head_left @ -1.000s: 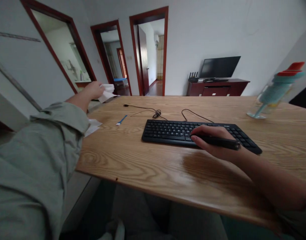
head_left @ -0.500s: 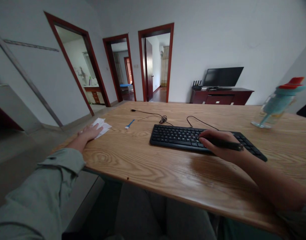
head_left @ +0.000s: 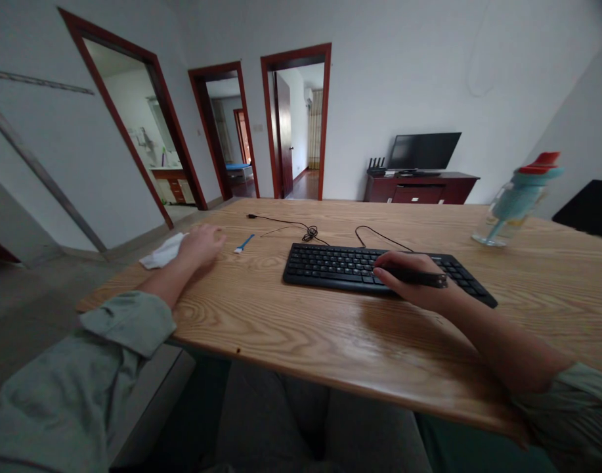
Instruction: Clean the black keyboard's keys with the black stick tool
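Black keyboard (head_left: 330, 265) lies flat on the table (head_left: 261, 328) in front of you, its right part partly under your right hand (head_left: 423, 295). Looks fairly light and stiff, smooth plastic; should slide if pushed. Best hold: the short ends or the front edge, off the keys.

Your right grip is closed around a dark handle (head_left: 421, 277), tilted in the fingers, with its working end hidden by the hand. Probably light and rigid, maybe slick; hold it mid-length.

Your left hand (head_left: 202, 248) is low over the table's left side, fingers curled; can't tell if that grip has anything in it. Just beside it, on the outer side, white tissue (head_left: 163, 251), likely soft and easily torn, so pinch it loosely. On its other side, near, a small blue brush-like tool (head_left: 244, 243); take it by the blue stem.

Behind the keyboard, a bunched thin cable (head_left: 310, 233). Further right, upright bottle (head_left: 517, 197) with a red top.
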`<state>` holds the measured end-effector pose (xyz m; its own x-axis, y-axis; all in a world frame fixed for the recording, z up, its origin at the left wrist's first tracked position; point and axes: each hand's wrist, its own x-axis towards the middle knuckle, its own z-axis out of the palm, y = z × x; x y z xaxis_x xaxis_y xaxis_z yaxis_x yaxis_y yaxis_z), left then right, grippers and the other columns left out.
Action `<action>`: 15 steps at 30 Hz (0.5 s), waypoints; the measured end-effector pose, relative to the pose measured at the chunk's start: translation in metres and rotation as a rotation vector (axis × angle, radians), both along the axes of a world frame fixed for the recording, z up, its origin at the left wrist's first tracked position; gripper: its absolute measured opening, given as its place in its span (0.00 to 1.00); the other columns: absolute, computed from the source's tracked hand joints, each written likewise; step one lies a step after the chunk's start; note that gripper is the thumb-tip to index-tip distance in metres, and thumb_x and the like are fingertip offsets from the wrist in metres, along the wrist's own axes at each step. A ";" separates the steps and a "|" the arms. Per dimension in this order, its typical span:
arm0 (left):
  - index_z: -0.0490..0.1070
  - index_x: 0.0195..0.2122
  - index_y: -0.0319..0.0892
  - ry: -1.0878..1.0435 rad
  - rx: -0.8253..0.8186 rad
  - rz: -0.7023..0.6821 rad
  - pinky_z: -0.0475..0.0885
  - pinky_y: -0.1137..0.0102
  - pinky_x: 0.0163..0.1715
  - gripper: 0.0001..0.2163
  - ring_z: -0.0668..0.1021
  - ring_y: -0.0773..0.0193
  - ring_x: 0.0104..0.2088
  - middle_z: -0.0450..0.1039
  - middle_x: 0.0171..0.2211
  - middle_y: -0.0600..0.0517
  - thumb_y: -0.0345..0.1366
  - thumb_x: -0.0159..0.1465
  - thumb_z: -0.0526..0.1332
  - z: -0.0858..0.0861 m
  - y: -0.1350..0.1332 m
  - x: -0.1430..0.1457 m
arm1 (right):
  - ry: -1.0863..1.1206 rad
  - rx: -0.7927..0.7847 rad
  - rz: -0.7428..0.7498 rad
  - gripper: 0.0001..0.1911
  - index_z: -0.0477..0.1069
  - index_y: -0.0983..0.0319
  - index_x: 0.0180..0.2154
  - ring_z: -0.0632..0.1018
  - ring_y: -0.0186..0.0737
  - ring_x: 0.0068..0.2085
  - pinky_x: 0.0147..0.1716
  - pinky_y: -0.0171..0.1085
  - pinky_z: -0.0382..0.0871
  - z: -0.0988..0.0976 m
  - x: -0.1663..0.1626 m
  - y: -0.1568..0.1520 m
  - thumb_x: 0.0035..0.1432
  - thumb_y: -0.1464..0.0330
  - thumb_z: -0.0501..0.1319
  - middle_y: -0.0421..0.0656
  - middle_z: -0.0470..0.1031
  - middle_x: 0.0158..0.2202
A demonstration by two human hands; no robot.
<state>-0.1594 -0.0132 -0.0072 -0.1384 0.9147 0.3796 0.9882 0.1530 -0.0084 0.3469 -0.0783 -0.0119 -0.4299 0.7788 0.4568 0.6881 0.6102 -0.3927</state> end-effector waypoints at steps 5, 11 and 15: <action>0.75 0.47 0.46 -0.076 -0.327 0.017 0.71 0.56 0.47 0.16 0.76 0.46 0.50 0.75 0.52 0.43 0.43 0.64 0.54 -0.003 0.043 0.078 | 0.000 -0.004 -0.021 0.13 0.75 0.58 0.39 0.77 0.38 0.34 0.36 0.37 0.68 -0.001 0.003 0.002 0.62 0.57 0.59 0.41 0.77 0.34; 0.74 0.47 0.45 -0.101 -0.322 0.017 0.71 0.51 0.46 0.15 0.75 0.42 0.51 0.74 0.52 0.41 0.37 0.60 0.56 -0.009 0.062 0.098 | 0.047 -0.001 -0.048 0.15 0.75 0.59 0.40 0.76 0.37 0.33 0.34 0.37 0.68 0.002 0.001 0.003 0.62 0.56 0.59 0.41 0.77 0.33; 0.74 0.46 0.44 -0.109 -0.296 0.027 0.71 0.54 0.48 0.15 0.76 0.44 0.50 0.75 0.50 0.41 0.40 0.59 0.58 -0.010 0.058 0.085 | 0.098 0.036 -0.093 0.15 0.75 0.60 0.40 0.77 0.39 0.36 0.37 0.38 0.69 0.005 0.003 0.006 0.63 0.56 0.59 0.44 0.78 0.36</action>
